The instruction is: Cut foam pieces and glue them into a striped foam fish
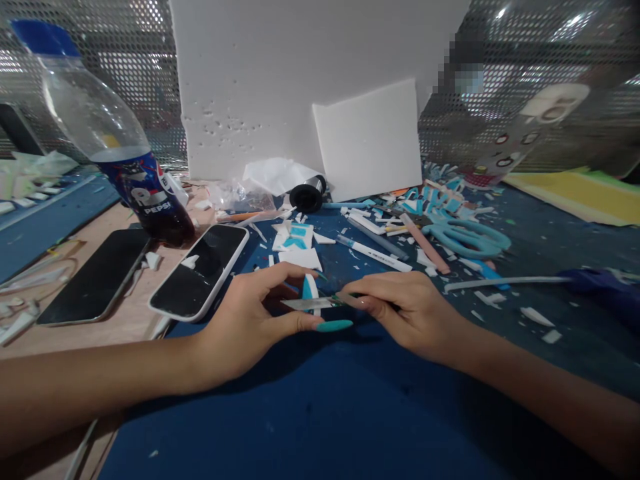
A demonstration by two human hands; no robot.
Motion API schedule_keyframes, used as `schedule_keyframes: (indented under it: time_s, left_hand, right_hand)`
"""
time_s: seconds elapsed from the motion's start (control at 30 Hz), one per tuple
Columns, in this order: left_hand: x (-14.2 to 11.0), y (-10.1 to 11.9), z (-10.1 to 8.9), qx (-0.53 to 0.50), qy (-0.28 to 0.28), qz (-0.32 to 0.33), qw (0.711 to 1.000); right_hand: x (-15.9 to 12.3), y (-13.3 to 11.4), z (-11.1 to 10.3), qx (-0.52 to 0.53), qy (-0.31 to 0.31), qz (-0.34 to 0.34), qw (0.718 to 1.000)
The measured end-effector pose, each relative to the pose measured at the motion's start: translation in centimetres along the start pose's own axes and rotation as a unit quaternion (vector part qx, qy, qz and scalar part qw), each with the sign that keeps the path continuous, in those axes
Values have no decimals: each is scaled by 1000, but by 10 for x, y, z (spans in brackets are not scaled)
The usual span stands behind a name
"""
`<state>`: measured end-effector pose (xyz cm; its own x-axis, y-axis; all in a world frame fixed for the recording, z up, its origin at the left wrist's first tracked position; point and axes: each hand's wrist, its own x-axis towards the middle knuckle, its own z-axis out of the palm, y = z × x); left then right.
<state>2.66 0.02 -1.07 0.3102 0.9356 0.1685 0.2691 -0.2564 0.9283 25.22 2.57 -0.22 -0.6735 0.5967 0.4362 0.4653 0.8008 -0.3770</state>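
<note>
Blade (303,304) pointing lengthwise left from pinching grip of right hand (413,310), crosswise over upright blue-and-white piece (309,287), apparently held in pinching grip of left hand (250,303).

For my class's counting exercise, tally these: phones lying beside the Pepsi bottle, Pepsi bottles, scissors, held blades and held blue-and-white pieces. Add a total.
Phones: 2 (black phone, white-cased phone)
Pepsi bottle: 1
Scissors: 1
Blade in right hand: 1
Blue-and-white piece in left hand: 1
Total: 6
</note>
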Motion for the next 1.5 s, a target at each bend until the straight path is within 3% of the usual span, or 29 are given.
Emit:
schedule_keyframes:
  time_s: [0.2, 0.43, 0.67, 1.2, 1.5]
  left_hand:
    - [0, 0, 0, -19, 15, 4, 1000]
    - [1, 2, 0, 7, -6, -3, 1000]
    - [-1, 4, 0, -60, 13, 1, 998]
    - [1, 1, 1, 32, -5, 13, 999]
    - [-3, 1, -1, -29, 1, 21, 999]
  right_hand:
    - [2, -1, -2, 1, 5, -7, 1000]
    - [0, -2, 2, -11, 14, -10, 1000]
    - [2, 2, -1, -15, 18, -6, 1000]
    - [0, -2, 4, -32, 24, -18, 999]
    - [1, -1, 1, -4, 26, -13, 1000]
